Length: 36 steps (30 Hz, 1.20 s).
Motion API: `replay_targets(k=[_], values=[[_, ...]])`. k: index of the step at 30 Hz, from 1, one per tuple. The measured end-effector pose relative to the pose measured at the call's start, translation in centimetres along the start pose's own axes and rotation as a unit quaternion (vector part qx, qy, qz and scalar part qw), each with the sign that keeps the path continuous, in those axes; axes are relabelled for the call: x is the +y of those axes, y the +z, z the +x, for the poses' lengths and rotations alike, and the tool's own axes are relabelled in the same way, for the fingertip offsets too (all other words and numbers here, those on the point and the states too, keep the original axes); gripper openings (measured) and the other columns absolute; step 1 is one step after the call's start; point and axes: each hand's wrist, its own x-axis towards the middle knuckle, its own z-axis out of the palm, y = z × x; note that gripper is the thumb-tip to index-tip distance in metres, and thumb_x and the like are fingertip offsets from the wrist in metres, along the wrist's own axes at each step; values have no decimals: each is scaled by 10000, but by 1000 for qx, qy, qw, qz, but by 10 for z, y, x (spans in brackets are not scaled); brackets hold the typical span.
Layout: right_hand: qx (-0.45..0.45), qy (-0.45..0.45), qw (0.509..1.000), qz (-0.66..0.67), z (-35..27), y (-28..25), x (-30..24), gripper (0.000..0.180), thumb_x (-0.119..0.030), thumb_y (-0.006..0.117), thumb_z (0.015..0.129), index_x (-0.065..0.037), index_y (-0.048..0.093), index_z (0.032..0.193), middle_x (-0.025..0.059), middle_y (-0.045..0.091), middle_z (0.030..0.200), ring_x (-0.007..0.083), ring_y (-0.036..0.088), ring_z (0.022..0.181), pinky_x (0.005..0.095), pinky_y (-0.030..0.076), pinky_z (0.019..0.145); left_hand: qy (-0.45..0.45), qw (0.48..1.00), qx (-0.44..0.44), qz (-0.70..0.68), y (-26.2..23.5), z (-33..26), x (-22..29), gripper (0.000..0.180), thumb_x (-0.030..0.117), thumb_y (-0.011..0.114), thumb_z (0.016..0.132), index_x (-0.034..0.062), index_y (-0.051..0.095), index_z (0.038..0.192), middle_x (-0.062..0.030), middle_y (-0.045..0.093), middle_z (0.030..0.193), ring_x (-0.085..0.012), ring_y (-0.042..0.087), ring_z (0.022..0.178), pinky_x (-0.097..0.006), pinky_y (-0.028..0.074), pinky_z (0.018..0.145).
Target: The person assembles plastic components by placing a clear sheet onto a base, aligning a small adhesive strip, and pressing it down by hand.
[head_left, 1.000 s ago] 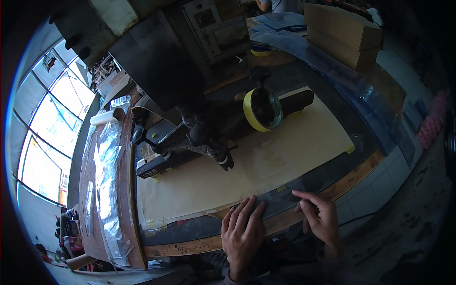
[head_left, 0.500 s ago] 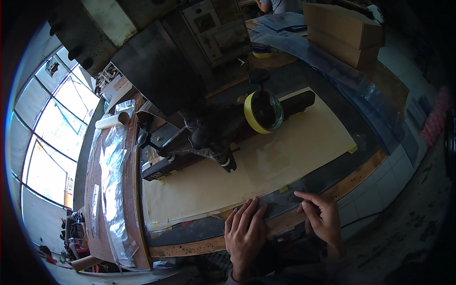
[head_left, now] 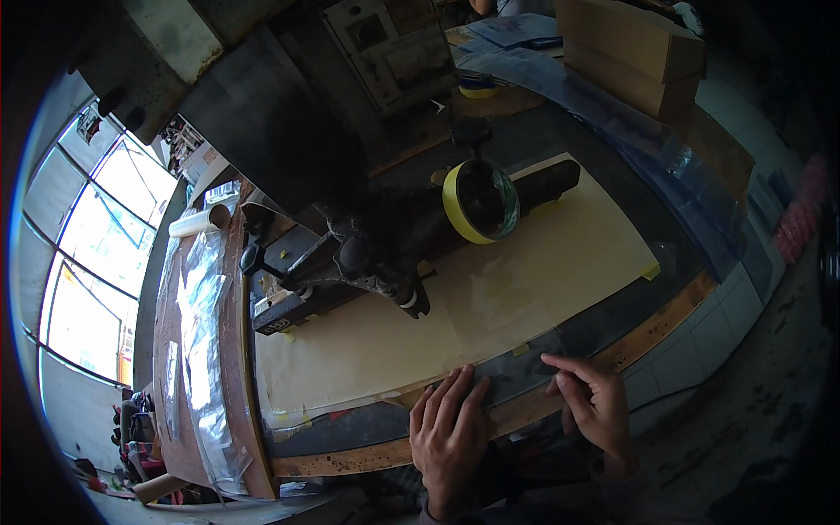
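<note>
My left hand (head_left: 449, 429) rests palm down at the near edge of a dark mat (head_left: 577, 328). Its fingers are stretched out toward a cream paper sheet (head_left: 516, 297) and hold nothing. Farther right, my right hand (head_left: 595, 402) is over the mat's wooden edge (head_left: 674, 315). Its index finger reaches left, apart from the thumb, and the other fingers curl under, partly hidden. I see nothing in it. A dark metal bar (head_left: 547, 184) of a press lies across the sheet, with a yellow tape roll (head_left: 468, 219) hanging by it.
The dark machine head (head_left: 289, 122) looms above the sheet. Clear plastic film (head_left: 206, 350) covers a board at left, near a cardboard tube (head_left: 199, 221). Brown cartons (head_left: 626, 52) and bluish plastic sheets (head_left: 630, 149) stand at the far right. Another person's arm shows at the top.
The view has shifted slightly, so the machine and the sheet appear a little farther left. Both of my hands keep almost the same pose and place.
</note>
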Motion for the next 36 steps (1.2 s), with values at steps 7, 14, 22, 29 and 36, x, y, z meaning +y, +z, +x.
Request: replay_targets(k=[7,14,22,29,36], values=[[8,-15,1000,-19,0,0,3,237,-41,520,934,-39,630,1144,61,645,769,37,512,461,207,410,462,7,1000,-12,12,2,-5,-6,342,57,603,760,139,660,1087,-34,626,1195,-181,589,1123,-366,417,960],[8,-14,1000,-12,-3,2,3,241,-40,521,931,-39,632,1145,56,654,760,37,508,458,210,403,455,-8,1000,7,-7,1,-5,-5,394,14,598,749,117,636,1127,-36,628,1191,-185,594,1106,-350,425,940],[1,-30,999,20,-3,4,6,255,-81,504,955,-28,614,1179,42,643,761,30,476,403,197,381,403,-8,998,53,-36,3,-3,-9,395,12,592,774,107,604,1157,-45,639,1143,-207,613,1053,-343,447,888],[35,-32,996,82,-7,10,6,284,-138,523,961,-2,602,1197,23,622,764,13,411,373,169,315,343,-26,994,88,-63,6,-4,-7,330,73,619,816,129,619,1140,-65,625,1149,-273,622,1018,-390,484,870],[56,-43,994,85,-14,20,-12,275,-123,520,959,17,610,1177,28,630,779,2,406,380,161,309,339,-60,992,84,-76,2,-4,-3,448,99,654,795,162,560,1229,-88,540,1255,-317,592,1071,-413,496,857]])
